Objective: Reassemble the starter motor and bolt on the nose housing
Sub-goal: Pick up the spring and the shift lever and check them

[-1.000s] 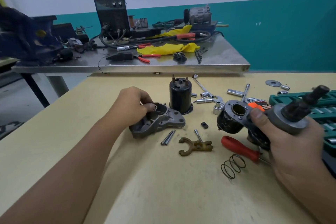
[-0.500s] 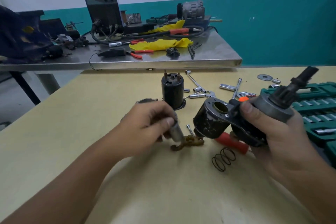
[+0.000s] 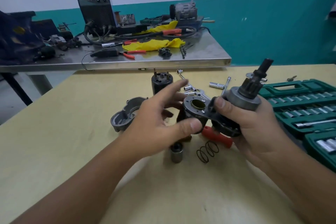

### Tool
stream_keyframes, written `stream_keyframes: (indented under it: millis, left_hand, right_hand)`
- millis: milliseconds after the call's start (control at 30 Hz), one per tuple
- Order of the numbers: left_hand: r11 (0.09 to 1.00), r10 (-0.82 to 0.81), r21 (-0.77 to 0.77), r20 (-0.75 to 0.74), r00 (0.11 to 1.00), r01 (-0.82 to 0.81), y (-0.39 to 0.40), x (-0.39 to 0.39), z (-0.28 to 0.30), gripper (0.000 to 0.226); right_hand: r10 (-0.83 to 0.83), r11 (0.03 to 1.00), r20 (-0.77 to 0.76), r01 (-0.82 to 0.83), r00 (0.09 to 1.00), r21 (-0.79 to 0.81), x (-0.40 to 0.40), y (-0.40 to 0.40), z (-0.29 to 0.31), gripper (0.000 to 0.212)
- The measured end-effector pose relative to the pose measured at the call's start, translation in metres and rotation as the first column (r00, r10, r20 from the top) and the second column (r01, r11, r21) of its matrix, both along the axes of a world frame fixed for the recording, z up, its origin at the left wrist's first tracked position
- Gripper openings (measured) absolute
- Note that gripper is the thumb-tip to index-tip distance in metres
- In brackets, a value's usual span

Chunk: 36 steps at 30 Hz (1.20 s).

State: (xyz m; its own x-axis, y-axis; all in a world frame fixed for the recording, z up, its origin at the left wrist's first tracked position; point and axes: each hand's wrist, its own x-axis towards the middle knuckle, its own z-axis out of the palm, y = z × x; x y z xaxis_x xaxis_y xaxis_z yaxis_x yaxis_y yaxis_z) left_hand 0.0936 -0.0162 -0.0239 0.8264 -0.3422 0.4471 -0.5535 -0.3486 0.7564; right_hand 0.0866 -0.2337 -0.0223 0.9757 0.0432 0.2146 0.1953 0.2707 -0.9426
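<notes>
My right hand grips the starter motor assembly, tilted with its dark pinion shaft pointing up and right. Its end plate with a brass-lined bore faces me. My left hand is spread beside the plate, thumb touching its lower edge, fingers reaching behind it and holding nothing. The grey nose housing lies hollow side up on the table, left of my left hand. A small steel cylinder stands below my left hand, a coil spring to its right.
A black cylindrical motor part stands behind my left hand. A red-handled screwdriver lies under the starter. Loose sockets and a T-wrench lie further back, an open green socket case at right. Beyond is a cluttered steel table.
My left hand left the nose housing, picked up the small steel cylinder, set it upright on the table and rose to the starter's end plate. The right hand lifted the starter higher.
</notes>
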Motion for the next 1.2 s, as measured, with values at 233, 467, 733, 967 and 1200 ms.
stream_keyframes:
  millis: [233, 467, 733, 967, 1200]
  left_hand:
    - [0.956, -0.056, -0.292, -0.074, 0.996, 0.032, 0.009, -0.007, 0.003, 0.027]
    - [0.787, 0.222, -0.548, -0.176, 0.959, -0.283, 0.080, 0.008, 0.024, 0.004]
    - [0.673, 0.458, -0.357, -0.487, 0.744, -0.648, 0.121, 0.034, 0.012, 0.025]
    - [0.545, 0.378, -0.404, -0.663, 0.646, -0.734, 0.115, 0.042, 0.004, 0.026]
    - [0.453, 0.546, -0.283, -0.662, 0.514, -0.845, 0.132, 0.046, -0.003, 0.033]
  right_hand:
    - [0.364, 0.931, -0.191, -0.362, 0.912, 0.049, -0.001, 0.016, 0.028, 0.051]
    - [-0.052, 0.548, 0.387, 0.350, 0.921, -0.760, 0.001, 0.004, -0.009, 0.030]
    - [0.270, 0.008, 0.272, 0.280, 0.924, -0.960, 0.008, 0.042, -0.029, 0.038]
    - [0.149, 0.202, 0.376, 0.344, 0.915, -0.917, 0.005, 0.040, -0.035, 0.022]
    - [0.022, 0.502, 0.544, 0.461, 0.839, -0.732, -0.003, 0.037, -0.033, 0.025]
